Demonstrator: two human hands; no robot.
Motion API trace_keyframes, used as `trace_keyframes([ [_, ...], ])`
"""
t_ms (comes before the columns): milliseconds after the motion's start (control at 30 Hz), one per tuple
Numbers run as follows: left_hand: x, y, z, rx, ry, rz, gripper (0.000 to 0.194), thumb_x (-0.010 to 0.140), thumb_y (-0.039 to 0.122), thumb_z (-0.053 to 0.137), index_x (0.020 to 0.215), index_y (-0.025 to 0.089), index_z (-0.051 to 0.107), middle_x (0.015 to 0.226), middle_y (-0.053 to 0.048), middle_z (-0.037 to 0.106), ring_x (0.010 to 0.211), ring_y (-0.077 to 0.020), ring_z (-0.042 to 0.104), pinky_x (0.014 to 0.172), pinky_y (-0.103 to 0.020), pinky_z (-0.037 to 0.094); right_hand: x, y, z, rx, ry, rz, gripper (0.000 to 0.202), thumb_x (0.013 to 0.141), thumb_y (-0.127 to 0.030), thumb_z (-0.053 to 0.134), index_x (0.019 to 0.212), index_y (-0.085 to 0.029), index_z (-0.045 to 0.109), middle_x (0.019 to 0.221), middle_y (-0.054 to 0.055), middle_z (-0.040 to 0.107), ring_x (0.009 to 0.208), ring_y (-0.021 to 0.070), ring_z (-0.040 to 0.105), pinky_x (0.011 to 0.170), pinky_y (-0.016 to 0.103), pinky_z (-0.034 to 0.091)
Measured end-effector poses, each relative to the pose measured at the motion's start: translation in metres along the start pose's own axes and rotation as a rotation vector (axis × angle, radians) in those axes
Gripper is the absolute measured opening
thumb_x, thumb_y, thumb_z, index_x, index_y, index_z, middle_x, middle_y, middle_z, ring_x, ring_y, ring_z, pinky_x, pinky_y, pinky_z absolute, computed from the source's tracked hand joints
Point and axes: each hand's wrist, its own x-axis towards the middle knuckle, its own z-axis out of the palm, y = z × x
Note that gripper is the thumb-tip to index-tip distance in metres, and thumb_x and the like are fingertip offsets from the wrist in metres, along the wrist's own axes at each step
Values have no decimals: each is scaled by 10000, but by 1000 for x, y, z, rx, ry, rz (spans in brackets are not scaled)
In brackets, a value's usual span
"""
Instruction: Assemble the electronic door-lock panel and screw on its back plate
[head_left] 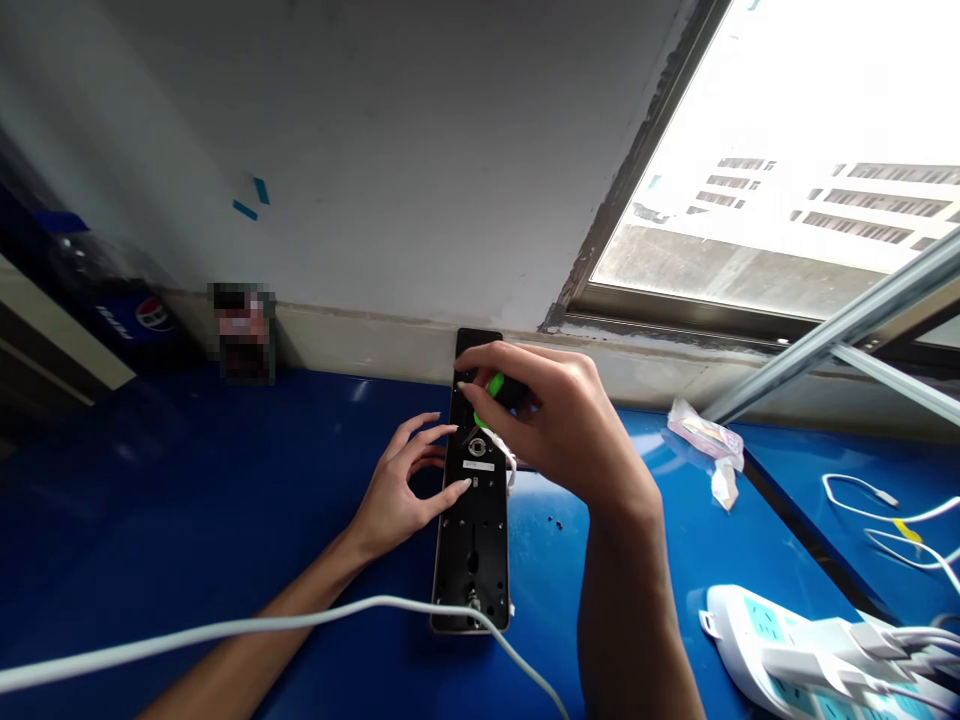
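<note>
A long black panel (472,540) with holes, a round fitting and a small white label lies on the blue table in front of me. My left hand (405,485) rests at its left edge, fingers apart, with the thumb and fingertips touching the panel. Over the panel's upper part is my right hand (547,410), its fingers wrapped round a green and black screwdriver (506,392). The tool's tip points down and left, near the round fitting. A short white cable (508,462) shows at the panel's right side. Several tiny dark screws (555,523) lie right of the panel.
A white cable (375,603) crosses low in front. At the right are a power strip (731,610) with plugs, white cords (855,505), a plastic packet (705,432) and a metal frame (840,325). A Pepsi bottle (127,310) stands far left.
</note>
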Motion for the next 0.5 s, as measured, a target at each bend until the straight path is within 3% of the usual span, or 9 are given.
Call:
trace_keyframes([
  [100,0,0,0,2,-6,0,559,882,347,841,1406,338,645,1597,-63,429,1102,-215,750,1033,-431,674,1,-3,-1,-3,-56,9,465,913,-102,625,1351,-255,654,1081,25,767,811,143,662,749,283,525],
  [267,-1,-1,0,5,-7,-8,575,884,342,841,1419,368,632,1590,-41,429,1098,-202,748,1045,-418,667,1,-5,-3,-50,-14,29,209,975,-224,659,1176,-231,716,987,22,761,793,144,663,740,281,507],
  [400,-1,-3,0,13,-10,-6,572,884,345,842,1415,379,634,1594,-33,426,1100,-201,747,1046,-413,666,1,-4,-4,-22,-54,35,442,892,-113,631,1313,-246,653,1065,26,760,843,157,667,756,283,511],
  [500,-1,-4,1,17,-6,-2,576,888,347,837,1425,380,629,1590,-37,429,1107,-205,746,1047,-415,665,1,-4,-4,-31,-37,46,306,939,-213,675,1244,-236,682,1047,20,761,833,153,664,781,291,517],
])
